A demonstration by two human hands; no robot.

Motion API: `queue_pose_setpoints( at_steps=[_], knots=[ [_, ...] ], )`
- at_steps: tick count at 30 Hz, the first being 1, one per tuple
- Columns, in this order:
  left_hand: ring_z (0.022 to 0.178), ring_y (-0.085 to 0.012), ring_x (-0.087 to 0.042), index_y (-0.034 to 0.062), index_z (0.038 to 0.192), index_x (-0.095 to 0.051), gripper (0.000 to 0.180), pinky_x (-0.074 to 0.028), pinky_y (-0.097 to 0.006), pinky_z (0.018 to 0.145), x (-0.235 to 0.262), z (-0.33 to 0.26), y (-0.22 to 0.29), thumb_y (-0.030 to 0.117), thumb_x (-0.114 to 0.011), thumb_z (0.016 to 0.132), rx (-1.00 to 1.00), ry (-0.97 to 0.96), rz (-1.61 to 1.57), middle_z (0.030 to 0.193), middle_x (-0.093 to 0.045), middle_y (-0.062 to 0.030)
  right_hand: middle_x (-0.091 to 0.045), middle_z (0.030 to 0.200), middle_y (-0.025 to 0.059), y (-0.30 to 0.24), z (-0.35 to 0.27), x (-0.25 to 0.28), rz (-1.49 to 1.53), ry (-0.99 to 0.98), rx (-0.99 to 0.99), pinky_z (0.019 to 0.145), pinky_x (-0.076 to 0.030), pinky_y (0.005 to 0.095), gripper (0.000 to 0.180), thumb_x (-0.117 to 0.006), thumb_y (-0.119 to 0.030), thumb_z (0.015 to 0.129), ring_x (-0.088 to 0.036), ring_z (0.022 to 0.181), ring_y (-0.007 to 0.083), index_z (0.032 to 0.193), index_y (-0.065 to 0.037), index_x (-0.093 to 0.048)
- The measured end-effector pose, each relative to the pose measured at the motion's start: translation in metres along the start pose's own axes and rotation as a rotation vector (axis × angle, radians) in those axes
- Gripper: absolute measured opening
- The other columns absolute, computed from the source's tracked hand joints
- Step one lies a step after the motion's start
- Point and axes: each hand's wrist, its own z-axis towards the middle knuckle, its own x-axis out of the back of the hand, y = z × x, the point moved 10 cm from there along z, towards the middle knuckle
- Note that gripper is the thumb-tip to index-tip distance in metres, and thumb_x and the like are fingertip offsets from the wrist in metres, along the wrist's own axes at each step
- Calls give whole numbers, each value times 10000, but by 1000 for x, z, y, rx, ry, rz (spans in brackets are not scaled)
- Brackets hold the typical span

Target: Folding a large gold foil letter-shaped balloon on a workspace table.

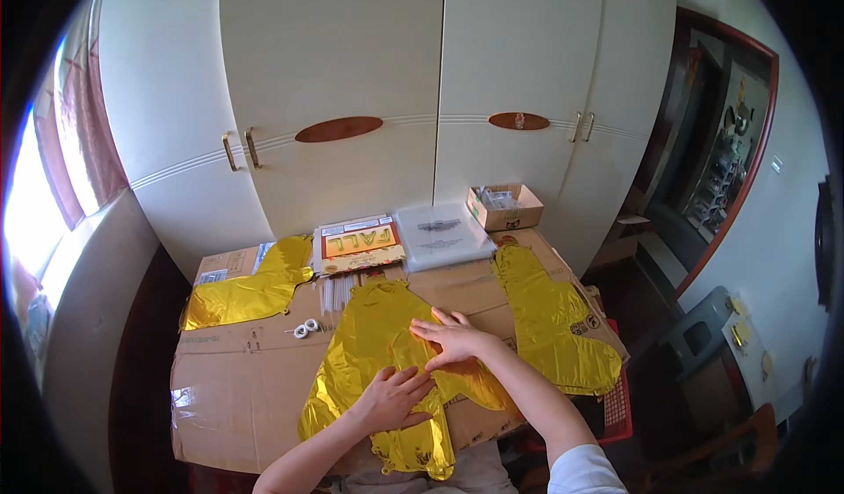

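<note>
A flat, uninflated gold foil balloon point(360, 353) lies in front of me, its lower part hanging over the near edge of the cardboard. My left hand point(396, 399) rests on its lower middle, fingers stretched out. Just above and to the right, my right hand point(453, 339) lies on the same foil with fingers spread. The two hands nearly meet, and neither grips anything I can see. Another gold foil balloon point(251, 292) lies flat at the far left, and an L-shaped gold balloon point(554, 323) lies flat on the right.
Cardboard point(224, 388) covers the table. Along its back sit a printed package point(359, 261), a stack of clear plastic bags point(444, 257) and a small open carton point(508, 211). Clear straws point(337, 294) and small white rolls point(306, 328) lie near the middle. A red basket point(619, 410) stands at the right.
</note>
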Motion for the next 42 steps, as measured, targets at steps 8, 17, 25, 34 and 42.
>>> queue_pose_setpoints(
  at_steps=[8, 17, 25, 34, 42],
  knots=[
    [1267, -236, -474, 106, 1360, -501, 638, -388, -466, 985, -3, 1, 0, 564, -503, 916, 14, -47, 27, 1371, -525, -65, -147, 1624, 20, -3, 2, 6, -42, -11, -23, 1161, -85, 577, 1017, -671, -682, 728, -14, 1491, 364, 1546, -268, -230],
    [1268, -240, -471, 102, 1351, -512, 634, -384, -463, 1000, -6, 0, -2, 556, -516, 909, -9, -26, -9, 1404, -500, -41, -12, 1638, 59, 37, 30, 16, 78, 53, -239, 1151, -85, 606, 961, -675, -579, 785, 69, 1491, 358, 1555, -278, -184],
    [1248, -238, -490, 103, 1335, -523, 627, -392, -446, 994, -7, -4, -3, 554, -528, 899, 0, 22, -15, 1381, -516, -36, -27, 1638, 44, 49, 38, 26, 152, 13, -351, 1153, -70, 590, 908, -660, -571, 800, 59, 1496, 331, 1544, -343, -192],
    [1249, -238, -492, 101, 1332, -527, 625, -386, -450, 1000, -7, -2, -4, 554, -526, 901, -2, 36, -6, 1384, -518, -37, -179, 1601, 55, 63, 38, 24, 190, 234, -367, 1151, -112, 566, 777, -600, -523, 866, -78, 1483, 331, 1523, -276, -265],
    [1243, -239, -497, 98, 1327, -531, 624, -375, -464, 1011, -7, -5, -5, 555, -530, 902, -4, 87, -25, 1366, -533, -40, -430, 1367, 204, 56, -104, 18, 308, 431, -443, 1010, -425, 465, 551, -643, -280, 853, -438, 1261, 389, 1327, -91, -438]
  ],
)
